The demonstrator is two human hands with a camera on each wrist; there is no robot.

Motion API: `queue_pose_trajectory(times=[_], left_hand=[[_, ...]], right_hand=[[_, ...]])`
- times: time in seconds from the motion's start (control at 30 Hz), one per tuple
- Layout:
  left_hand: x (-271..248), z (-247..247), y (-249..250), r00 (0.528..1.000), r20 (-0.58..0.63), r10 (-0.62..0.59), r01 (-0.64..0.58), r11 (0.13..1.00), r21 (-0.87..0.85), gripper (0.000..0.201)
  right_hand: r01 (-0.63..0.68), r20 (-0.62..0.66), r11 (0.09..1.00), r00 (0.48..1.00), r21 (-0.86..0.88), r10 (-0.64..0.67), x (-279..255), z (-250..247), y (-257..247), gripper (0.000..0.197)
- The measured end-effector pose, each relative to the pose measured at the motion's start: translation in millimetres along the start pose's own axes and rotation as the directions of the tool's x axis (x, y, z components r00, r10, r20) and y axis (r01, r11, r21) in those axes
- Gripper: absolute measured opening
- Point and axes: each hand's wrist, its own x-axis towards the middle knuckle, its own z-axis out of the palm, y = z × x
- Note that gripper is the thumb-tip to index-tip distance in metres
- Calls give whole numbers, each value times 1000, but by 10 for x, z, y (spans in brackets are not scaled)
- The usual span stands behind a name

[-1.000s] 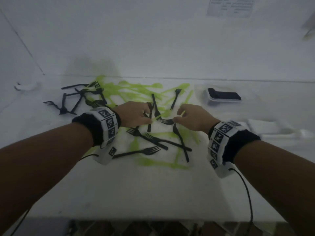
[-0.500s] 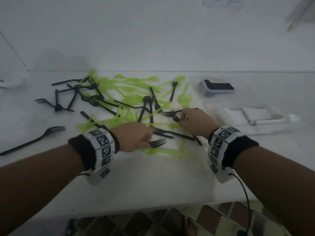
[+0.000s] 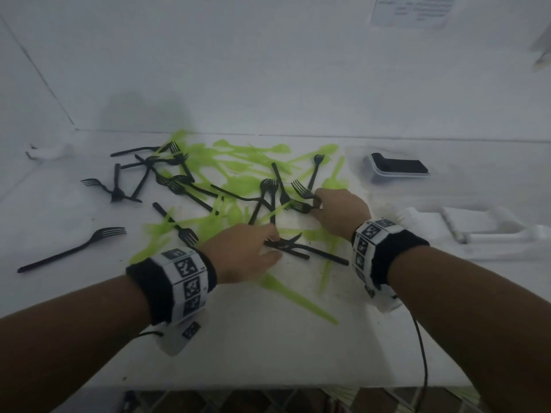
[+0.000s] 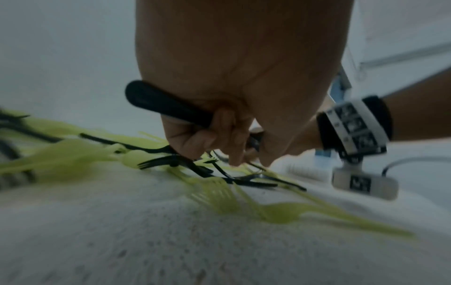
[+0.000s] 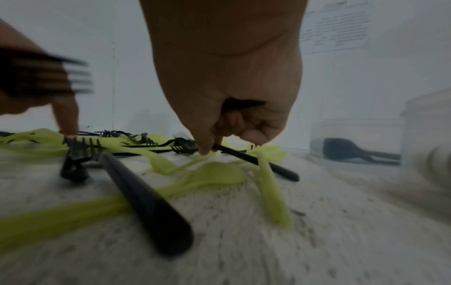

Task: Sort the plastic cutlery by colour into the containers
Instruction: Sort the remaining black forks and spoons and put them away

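Black forks (image 3: pixel 176 186) and lime-green cutlery (image 3: pixel 238 162) lie mixed across the white table (image 3: pixel 268 347). My left hand (image 3: pixel 272 242) grips a black fork handle (image 4: pixel 165 104) in its curled fingers. Its fingertips (image 4: pixel 235 156) reach down onto crossed black forks (image 3: pixel 295 248) in the middle of the pile. My right hand (image 3: pixel 317 204) holds black forks (image 3: pixel 301 190) with their tines sticking out to the left. In the right wrist view a fingertip of the right hand (image 5: pixel 212 148) presses on another black handle (image 5: pixel 244 153).
A clear container (image 3: pixel 375 171) with black cutlery inside stands at the back right, also seen as a clear container (image 5: pixel 354 125) in the right wrist view. White trays or lids (image 3: pixel 492 234) lie right of my right hand. A lone black fork (image 3: pixel 74 248) lies at the left.
My left hand, holding a black fork, has moved forward and right onto the crossed black forks. My right hand has stayed over the pile with its forks.
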Motion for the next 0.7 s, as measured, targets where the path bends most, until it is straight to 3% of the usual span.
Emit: queue_pose_trajectory(times=[0.13,0.2,0.33,0.53,0.7], left_hand=[[152,94,44,997,77,18,-31,985,167,38],[177,136,6,996,82,24,-38,984,174,32],[160,150,-71,996,67,51,-63,980,189,27],[170,151,-179,995,16,97,-98,976,196,20],[141,161,-230,993,-7,121,-118,978,173,18]], right_hand=[[49,-183,989,983,139,-23,61,-112,-44,27],[73,-199,974,980,213,-30,26,-172,-98,24],[101,-61,951,994,292,-87,-142,-186,-198,22],[113,250,982,957,150,-148,-268,-2,-208,25],[63,292,970,947,233,-132,-360,32,-158,27]])
